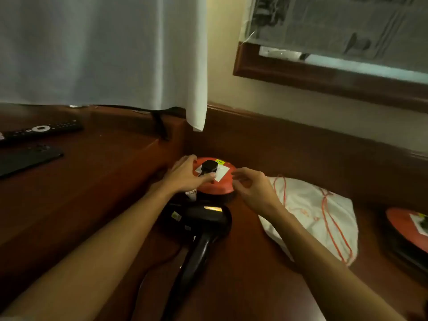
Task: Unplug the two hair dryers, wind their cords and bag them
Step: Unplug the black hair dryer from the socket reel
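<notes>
remote: long black TV remote with a white ring pad (40,130), lying flat at the far left on the raised dark wooden ledge (99,163).
phone: flat black slab, likely a phone (25,159), just in front of the remote on the same ledge.
curtain: pale white fabric curtain (104,49) hanging over the back of the ledge, hem ending above the corner.
left hand: left hand (185,173) reaches in from lower left, fingers fairly straight and spread, laid on the left part of the round orange socket reel (217,188); thumb tip sits by the black plug (209,166) – contact with the plug itself cannot be told.
plug: black, seated in the white socket plate (221,173) on top of the reel, still plugged in.
hair dryer: glossy black plastic hair dryer (203,228), lying on the lower wooden desk surface (254,274) just in front of the reel, handle pointing toward the camera, between the two forearms; its dark cord is partly hidden under the left arm.
right hand: right hand (254,186) hovers at the reel's right edge, fingers loosely curled – holding nothing.
bag: white cloth drawstring bag with orange cord (319,214), lying flat right of the right hand.
second reel: another orange round reel (407,223), cut off at the right edge.
window: dark wooden frame (324,79), upper right, papered over.
</notes>
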{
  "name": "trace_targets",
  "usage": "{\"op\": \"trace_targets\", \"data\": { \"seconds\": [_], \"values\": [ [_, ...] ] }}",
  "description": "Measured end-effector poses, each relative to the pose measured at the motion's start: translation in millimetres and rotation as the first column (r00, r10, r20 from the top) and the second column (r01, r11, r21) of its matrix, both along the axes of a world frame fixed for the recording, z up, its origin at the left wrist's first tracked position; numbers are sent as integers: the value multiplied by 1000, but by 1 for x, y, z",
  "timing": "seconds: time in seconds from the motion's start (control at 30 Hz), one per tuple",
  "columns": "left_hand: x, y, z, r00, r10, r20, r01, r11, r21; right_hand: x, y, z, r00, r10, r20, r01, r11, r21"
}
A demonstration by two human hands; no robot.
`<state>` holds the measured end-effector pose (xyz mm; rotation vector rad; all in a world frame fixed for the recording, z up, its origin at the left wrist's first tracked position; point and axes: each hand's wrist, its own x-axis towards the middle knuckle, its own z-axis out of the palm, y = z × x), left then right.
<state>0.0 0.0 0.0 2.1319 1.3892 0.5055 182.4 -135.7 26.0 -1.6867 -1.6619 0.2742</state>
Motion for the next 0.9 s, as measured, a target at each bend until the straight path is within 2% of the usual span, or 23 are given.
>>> {"op": "trace_targets", "data": {
  "seconds": [0.07,0.2,0.37,0.5,0.57,0.67,0.83,0.9],
  "values": [
    [4,9,-7,1000,-23,-11,23,999,-27,-3,28,-3,1000,8,-13,-8,999,-50],
    [9,20,-33,992,-74,103,82,993,-80,-6,83,-12,1000,27,-13,-29,990,-140],
    [4,25,-37,990,-119,75,121,992,-20,9,116,-23,994,107,12,-102,969,-226],
    [6,22,-33,993,-100,57,101,995,-13,8,125,-17,975,176,138,-118,929,-351],
    [7,21,-31,997,-81,22,81,996,-35,6,129,-14,964,172,204,-90,930,-356],
    [8,19,-30,997,-67,26,68,997,-43,4,133,-13,969,153,196,-81,939,-334],
    [9,20,-34,997,-43,70,48,996,-69,4,138,-2,937,225,266,-117,923,-366],
    [11,18,-32,995,-23,95,31,996,-78,5,138,4,943,245,226,-152,921,-360]
  ]
}}
